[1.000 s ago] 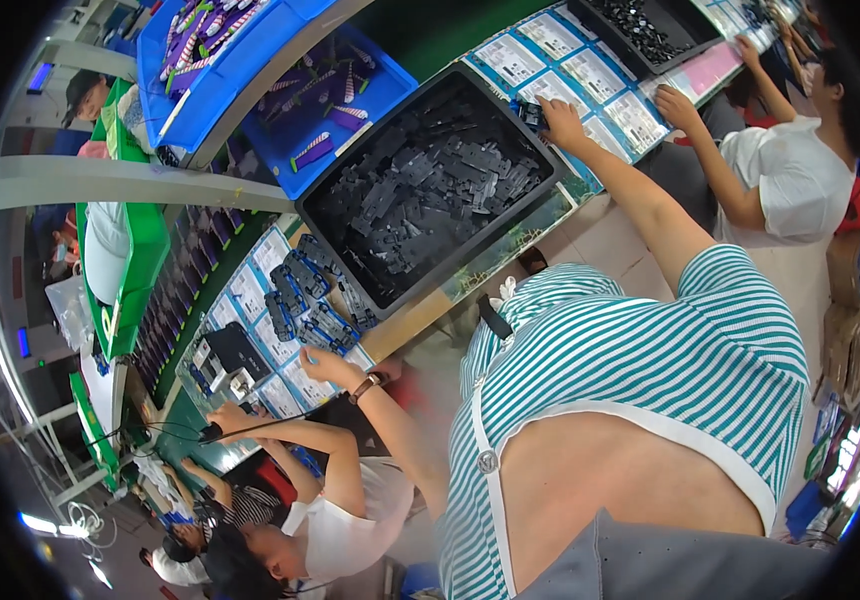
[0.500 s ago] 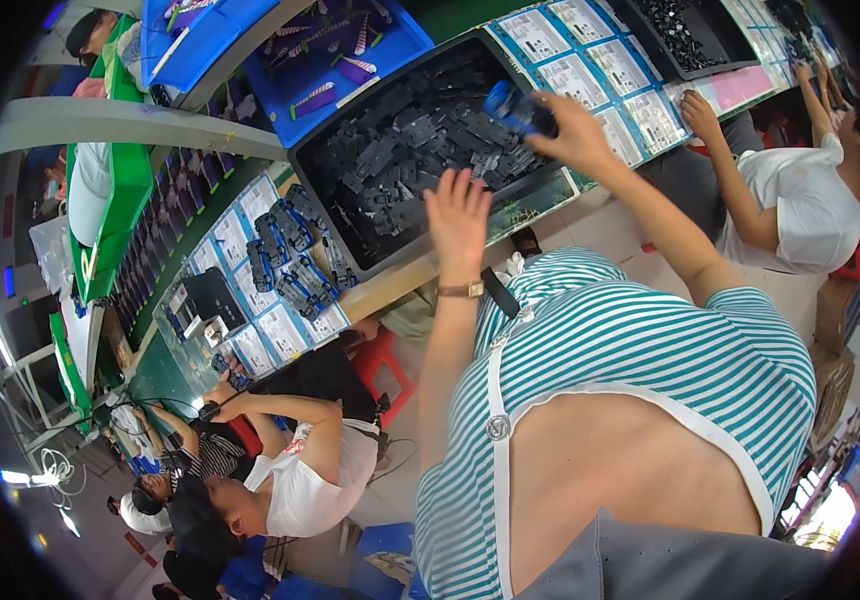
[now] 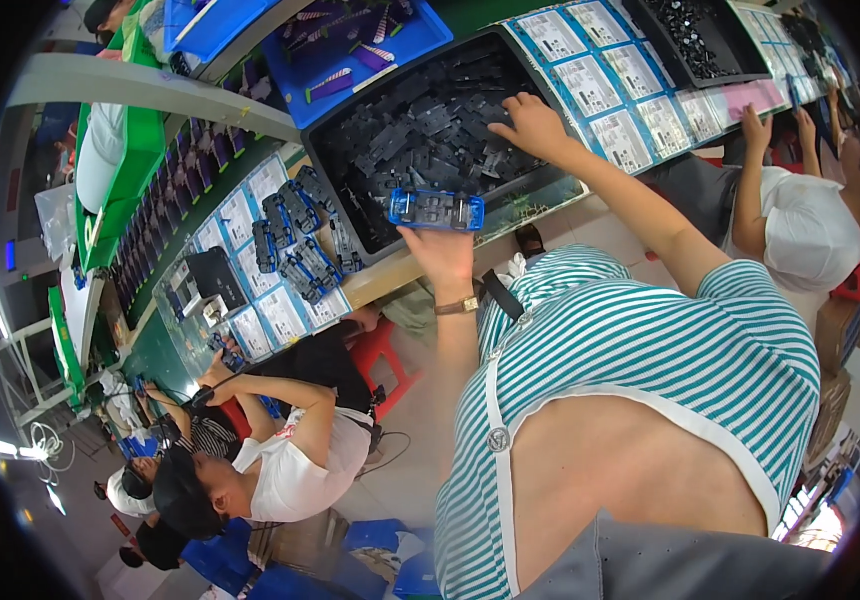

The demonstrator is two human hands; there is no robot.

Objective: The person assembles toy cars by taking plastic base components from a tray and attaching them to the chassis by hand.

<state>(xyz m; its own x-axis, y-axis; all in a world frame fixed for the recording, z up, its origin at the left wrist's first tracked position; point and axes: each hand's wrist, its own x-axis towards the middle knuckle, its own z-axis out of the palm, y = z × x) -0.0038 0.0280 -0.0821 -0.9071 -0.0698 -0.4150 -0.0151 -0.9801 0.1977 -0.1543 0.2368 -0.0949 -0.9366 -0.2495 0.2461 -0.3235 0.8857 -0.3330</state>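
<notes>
My left hand (image 3: 442, 262) holds up a blue toy car body (image 3: 437, 210) by its near edge, above the front of a large black bin (image 3: 542, 178). Its dark inner side faces up. Inside the bin lies a deep heap of flat black plastic parts (image 3: 415, 140), which look like car bases. Over the bin's right side, my right hand (image 3: 535, 130) has its fingers apart, with the fingertips near the heap and nothing seen in them. Several blue-and-black toy cars (image 3: 295, 235) sit left of the bin.
Printed sheets (image 3: 590, 85) cover the bench on both sides. Behind the bin stands a blue tray (image 3: 300, 108) with purple pieces; farther right is another black tray (image 3: 765, 75) of small parts. One co-worker (image 3: 295, 455) sits at left, another (image 3: 800, 225) at right.
The blue car body has passed from my right hand to my left and now lies level over the bin's front. My right hand has moved left, over the black parts.
</notes>
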